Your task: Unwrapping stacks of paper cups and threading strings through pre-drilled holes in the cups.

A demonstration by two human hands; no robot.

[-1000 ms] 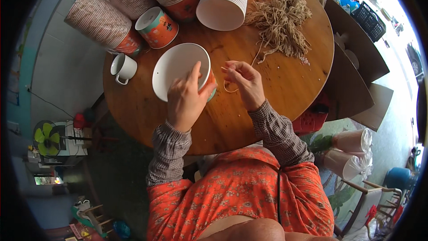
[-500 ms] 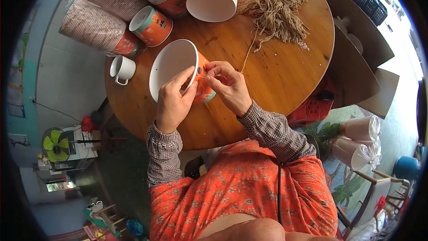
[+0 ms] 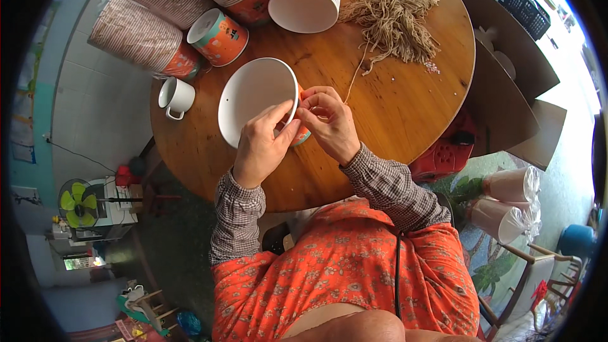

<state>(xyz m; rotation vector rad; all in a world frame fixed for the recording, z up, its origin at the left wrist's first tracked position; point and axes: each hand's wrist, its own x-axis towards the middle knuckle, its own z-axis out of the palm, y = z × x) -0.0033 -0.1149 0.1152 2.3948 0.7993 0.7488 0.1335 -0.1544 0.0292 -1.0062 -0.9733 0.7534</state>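
Observation:
A large white-lined paper bucket [image 3: 253, 92] with an orange and teal outside is tilted on the table, its mouth facing left. My left hand [image 3: 263, 145] grips its near rim, fingers inside and thumb outside. Against the bucket's outer side, my right hand [image 3: 329, 123] is closed in a pinch, thumb to fingertips. Whatever lies between those fingertips is too small and hidden to make out. A dark dot, like a small hole, shows in the bucket's inner wall at the left. From a tangled heap of beige string [image 3: 396, 16], one loose strand [image 3: 356, 79] trails toward my right hand.
Stacks of patterned paper buckets [image 3: 136, 35] and a nested white stack [image 3: 307, 0] stand along the back of the round wooden table [image 3: 405, 107]. A smaller orange bucket [image 3: 221, 38] and a white mug [image 3: 177, 96] sit at the left. Cardboard boxes [image 3: 500, 88] flank the right.
The bucket has shifted slightly right and its mouth has turned more toward me, hiding more of its orange side. My left hand moved right with it; a thin string between my hands no longer shows.

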